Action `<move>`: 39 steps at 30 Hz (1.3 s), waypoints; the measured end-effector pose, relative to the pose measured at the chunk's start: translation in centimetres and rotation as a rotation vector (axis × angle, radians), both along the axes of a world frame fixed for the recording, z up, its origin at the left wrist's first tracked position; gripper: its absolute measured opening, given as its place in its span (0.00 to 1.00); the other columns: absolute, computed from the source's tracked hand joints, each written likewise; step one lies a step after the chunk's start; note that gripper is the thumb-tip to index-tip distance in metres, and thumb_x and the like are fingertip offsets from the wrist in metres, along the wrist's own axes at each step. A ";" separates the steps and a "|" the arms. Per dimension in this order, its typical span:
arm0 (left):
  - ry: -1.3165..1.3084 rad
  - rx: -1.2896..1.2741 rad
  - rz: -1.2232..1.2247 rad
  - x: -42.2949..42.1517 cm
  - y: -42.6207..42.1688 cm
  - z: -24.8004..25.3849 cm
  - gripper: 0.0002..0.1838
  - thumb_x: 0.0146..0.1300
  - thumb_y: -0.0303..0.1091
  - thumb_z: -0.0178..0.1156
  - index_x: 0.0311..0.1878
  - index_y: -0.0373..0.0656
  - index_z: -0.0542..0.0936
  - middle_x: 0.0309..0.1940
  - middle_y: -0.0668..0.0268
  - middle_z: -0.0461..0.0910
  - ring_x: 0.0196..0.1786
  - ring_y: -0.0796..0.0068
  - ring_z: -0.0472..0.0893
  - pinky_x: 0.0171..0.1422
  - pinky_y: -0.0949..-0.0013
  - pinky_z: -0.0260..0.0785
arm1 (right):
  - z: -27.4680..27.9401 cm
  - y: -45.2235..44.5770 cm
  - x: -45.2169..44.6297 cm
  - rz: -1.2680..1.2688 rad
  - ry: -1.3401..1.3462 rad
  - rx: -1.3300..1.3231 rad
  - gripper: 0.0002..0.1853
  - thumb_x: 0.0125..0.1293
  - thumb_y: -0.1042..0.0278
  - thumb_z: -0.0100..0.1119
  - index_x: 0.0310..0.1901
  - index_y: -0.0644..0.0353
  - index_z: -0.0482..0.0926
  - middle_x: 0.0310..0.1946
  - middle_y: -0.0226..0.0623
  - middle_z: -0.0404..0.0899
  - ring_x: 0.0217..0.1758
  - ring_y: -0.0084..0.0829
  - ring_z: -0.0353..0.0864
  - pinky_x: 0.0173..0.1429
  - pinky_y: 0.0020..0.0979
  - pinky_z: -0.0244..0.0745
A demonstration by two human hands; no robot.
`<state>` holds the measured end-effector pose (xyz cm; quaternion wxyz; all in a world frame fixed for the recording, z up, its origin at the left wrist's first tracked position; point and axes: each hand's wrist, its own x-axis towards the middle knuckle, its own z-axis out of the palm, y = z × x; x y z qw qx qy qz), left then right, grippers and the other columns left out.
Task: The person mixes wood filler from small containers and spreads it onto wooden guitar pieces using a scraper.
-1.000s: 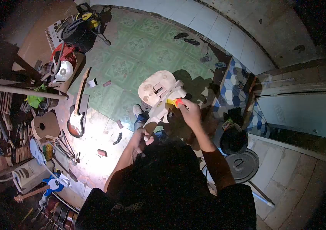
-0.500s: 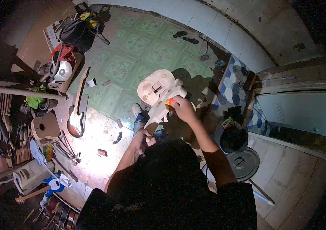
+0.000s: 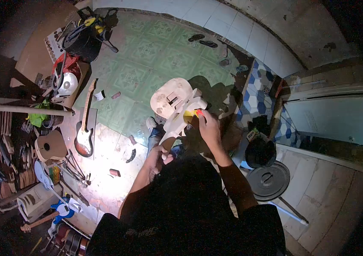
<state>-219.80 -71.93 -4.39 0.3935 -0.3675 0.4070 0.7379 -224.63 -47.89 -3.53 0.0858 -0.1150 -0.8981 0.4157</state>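
Near the middle of the view is a pale, unpainted wooden guitar-like piece point(image 3: 174, 124), angled from upper right to lower left. My left hand point(image 3: 160, 158) is closed round its lower end. A small yellow and red object point(image 3: 192, 114) lies against the piece's right side, and my right hand point(image 3: 209, 126) grips it with bent fingers. Just beyond is a pale rounded wooden body point(image 3: 164, 100) with a rectangular cutout; whether it touches the piece in my hand I cannot tell.
A sunburst electric guitar point(image 3: 84, 138) lies on the floor at left. Further left are an acoustic guitar body point(image 3: 51, 146), a blue guitar point(image 3: 63, 210) and wood pieces. At right are a round dark lid point(image 3: 268, 181) and a black bucket point(image 3: 260, 152). Sandals point(image 3: 208, 44) lie beyond.
My right hand has moved a little along the wooden piece, first left, then back right and down, with the yellow and red object. My left hand keeps its hold. The view has shifted slightly.
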 end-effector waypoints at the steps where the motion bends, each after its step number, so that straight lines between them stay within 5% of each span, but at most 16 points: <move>1: -0.010 -0.038 -0.007 -0.1 0.1 0.6 0.22 0.51 0.30 0.56 0.51 0.34 0.71 0.32 0.60 0.71 0.33 0.64 0.76 0.42 0.67 0.81 | -0.4 0.0 0.0 -0.003 0.000 -0.001 0.14 0.68 0.66 0.52 0.47 0.66 0.78 0.40 0.52 0.82 0.45 0.51 0.80 0.49 0.41 0.74; 12: -0.033 -0.034 0.021 -0.4 0.2 1.3 0.21 0.50 0.30 0.56 0.50 0.36 0.71 0.33 0.61 0.72 0.32 0.65 0.76 0.41 0.67 0.79 | -2.9 -0.7 -1.0 0.287 0.260 0.257 0.11 0.62 0.76 0.54 0.45 0.63 0.81 0.35 0.50 0.83 0.36 0.48 0.81 0.46 0.42 0.72; 17: -0.019 0.070 0.036 0.1 -0.3 -0.6 0.20 0.50 0.29 0.56 0.48 0.35 0.71 0.29 0.60 0.72 0.30 0.65 0.76 0.41 0.67 0.79 | -0.8 -1.0 -0.9 0.367 0.115 0.242 0.09 0.62 0.75 0.53 0.40 0.65 0.82 0.31 0.50 0.82 0.33 0.45 0.81 0.43 0.40 0.73; 21: -0.044 0.034 0.038 -0.2 -0.3 1.2 0.19 0.50 0.28 0.55 0.47 0.33 0.71 0.28 0.59 0.72 0.29 0.65 0.76 0.38 0.67 0.78 | 0.1 2.0 -2.1 0.324 -0.169 -0.460 0.13 0.62 0.65 0.58 0.36 0.70 0.81 0.31 0.44 0.84 0.34 0.38 0.84 0.41 0.33 0.75; 23: -0.067 -0.067 0.082 -0.2 0.0 1.5 0.18 0.50 0.28 0.54 0.46 0.33 0.71 0.28 0.59 0.73 0.29 0.66 0.76 0.36 0.67 0.77 | -0.5 2.1 -2.0 0.220 -0.034 -0.158 0.11 0.63 0.66 0.57 0.38 0.66 0.82 0.31 0.47 0.83 0.35 0.44 0.84 0.41 0.36 0.75; 26: -0.061 -0.030 0.063 0.1 -0.2 -0.2 0.18 0.50 0.28 0.54 0.46 0.33 0.71 0.28 0.58 0.74 0.28 0.66 0.76 0.35 0.68 0.77 | -0.4 -0.1 -1.3 0.076 0.025 -0.092 0.10 0.65 0.67 0.55 0.42 0.61 0.82 0.33 0.50 0.83 0.37 0.50 0.82 0.41 0.40 0.75; 29: -0.018 0.024 -0.031 0.4 -1.0 -1.9 0.30 0.48 0.33 0.57 0.59 0.40 0.69 0.40 0.61 0.71 0.39 0.66 0.76 0.47 0.65 0.80 | -0.3 -1.0 -1.4 0.145 0.020 0.142 0.10 0.66 0.68 0.54 0.45 0.57 0.82 0.36 0.53 0.81 0.39 0.53 0.81 0.42 0.45 0.75; 34: -0.038 0.018 0.014 -0.1 -0.1 0.3 0.24 0.49 0.30 0.55 0.53 0.38 0.70 0.34 0.61 0.71 0.33 0.66 0.75 0.39 0.67 0.78 | -1.5 -1.5 -2.2 0.279 0.004 0.241 0.10 0.66 0.68 0.53 0.43 0.61 0.81 0.36 0.53 0.81 0.40 0.54 0.80 0.43 0.47 0.74; 37: -0.055 0.016 0.067 0.1 -0.3 0.1 0.18 0.50 0.27 0.53 0.47 0.36 0.72 0.29 0.60 0.72 0.29 0.66 0.75 0.34 0.69 0.78 | -0.1 -0.6 -2.6 0.308 0.014 -0.010 0.11 0.62 0.69 0.55 0.39 0.67 0.81 0.34 0.51 0.81 0.36 0.49 0.80 0.42 0.38 0.73; 39: -0.062 0.010 0.058 0.0 -0.3 0.1 0.18 0.51 0.28 0.53 0.48 0.37 0.72 0.29 0.60 0.71 0.30 0.66 0.76 0.34 0.69 0.79 | 0.4 1.1 -2.9 0.339 -0.222 -0.383 0.11 0.62 0.69 0.54 0.38 0.69 0.80 0.33 0.50 0.80 0.35 0.44 0.81 0.42 0.34 0.73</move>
